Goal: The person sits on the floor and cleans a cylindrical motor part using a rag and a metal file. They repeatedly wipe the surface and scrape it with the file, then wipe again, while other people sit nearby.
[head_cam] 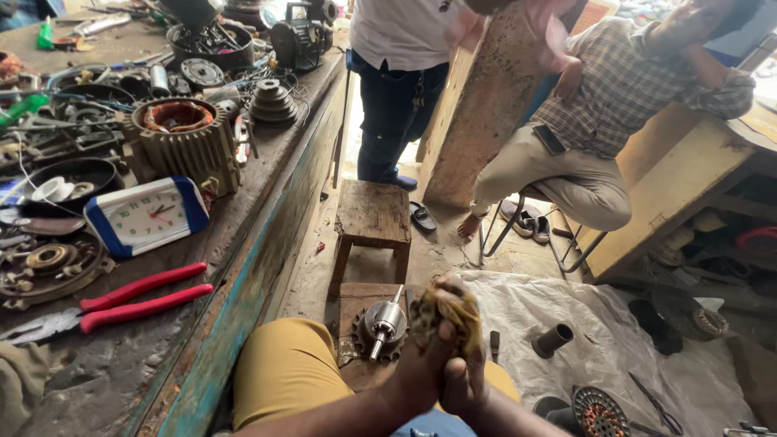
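Note:
My two hands meet over my lap at the bottom centre. My left hand [423,368] and my right hand [463,380] are both closed around a dirty yellow rag [453,311] bunched above the fingers. Just left of the hands a motor rotor [383,324] with a shiny steel shaft lies tilted on a small wooden block [360,295]. My knee in mustard trousers [283,364] is below the rotor.
A cluttered workbench [243,267] runs along the left with red-handled pliers [137,298], a white and blue clock [148,214] and a motor housing [180,142]. A wooden stool [372,218] stands ahead. One person stands, another sits on a chair. A pipe piece [553,340] lies on white sheeting.

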